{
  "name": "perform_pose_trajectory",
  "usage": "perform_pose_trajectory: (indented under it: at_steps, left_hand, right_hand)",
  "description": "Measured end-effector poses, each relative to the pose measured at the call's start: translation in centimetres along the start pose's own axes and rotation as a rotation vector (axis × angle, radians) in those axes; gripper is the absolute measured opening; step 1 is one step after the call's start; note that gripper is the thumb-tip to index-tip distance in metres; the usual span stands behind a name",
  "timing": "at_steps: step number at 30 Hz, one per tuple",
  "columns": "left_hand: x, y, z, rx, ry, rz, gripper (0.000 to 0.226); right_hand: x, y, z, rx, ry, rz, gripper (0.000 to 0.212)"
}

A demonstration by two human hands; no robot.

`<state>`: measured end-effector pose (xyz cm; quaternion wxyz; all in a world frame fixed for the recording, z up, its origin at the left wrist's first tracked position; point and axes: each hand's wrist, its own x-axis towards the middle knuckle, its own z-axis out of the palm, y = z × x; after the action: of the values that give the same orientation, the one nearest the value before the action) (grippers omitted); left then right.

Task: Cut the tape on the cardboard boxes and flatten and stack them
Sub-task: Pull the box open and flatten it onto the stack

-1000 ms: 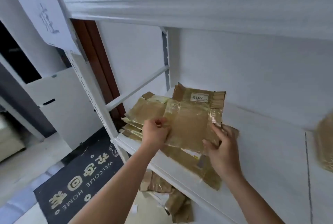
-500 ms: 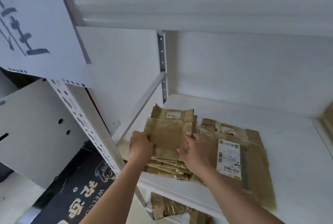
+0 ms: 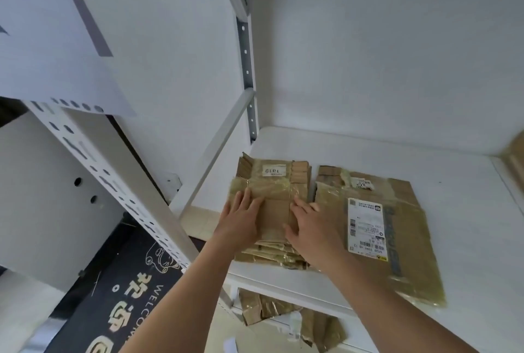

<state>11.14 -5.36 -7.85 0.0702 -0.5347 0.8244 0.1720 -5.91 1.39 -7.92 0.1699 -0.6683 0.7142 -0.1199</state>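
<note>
Head view: both flat hands, left hand (image 3: 241, 222) and right hand (image 3: 310, 228), press the flattened box (image 3: 273, 185), its long axis pointing away.

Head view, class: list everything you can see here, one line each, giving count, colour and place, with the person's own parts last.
flat box: one, brown, taped, top of the stack at the shelf's left end
stack: one, brown, under that box
big box: one, brown, flattened, right of the stack
label: one, white, on the big box
shelf: one, white
scraps: several, brown, below the shelf
mat: one, dark, on the floor
left hand: flat on the flat box
right hand: flat on the flat box
</note>
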Motion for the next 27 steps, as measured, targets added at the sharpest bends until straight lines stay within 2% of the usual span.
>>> perform_pose_trajectory:
  at_steps: [4,7,9,13,16,18,21,27]
  left_hand:
    - [-0.6,1.2,-0.6,0.109,0.066,-0.017,0.072]
    - [-1.1,2.3,-2.8,0.201,0.254,0.002,0.056]
    - [-1.6,3.2,-4.6,0.175,0.367,0.015,0.05]
    - [-3.5,5.8,-6.5,0.232,0.492,0.161,0.044]
    - [-5.0,9.2,-7.1,0.269,0.565,0.284,0.05]
    - [-5.5,12.0,-7.0,0.277,0.569,0.346,0.054]
    - [-5.6,16.9,-6.0,0.307,0.493,0.407,0.062]
    - [-4.3,28.4,-2.4,0.317,0.404,0.525,0.056]
  right_hand:
    - [0.0,0.0,-1.4,0.068,-0.051,-0.005,0.059]
    - [-0.5,0.9,-4.2,0.254,-0.033,-0.031,0.046]
    - [-1.3,1.5,-5.8,0.32,0.052,-0.084,0.044]
    - [-3.6,2.8,-8.3,0.151,0.308,-0.137,0.04]
    - [-6.2,4.5,-10.4,-0.089,0.432,-0.058,0.036]
    - [-8.4,6.3,-11.6,-0.206,0.456,0.002,0.036]
    - [-12.0,10.0,-13.4,-0.349,0.455,0.109,0.032]
    - [-18.5,20.3,-17.3,-0.382,0.473,0.303,0.032]
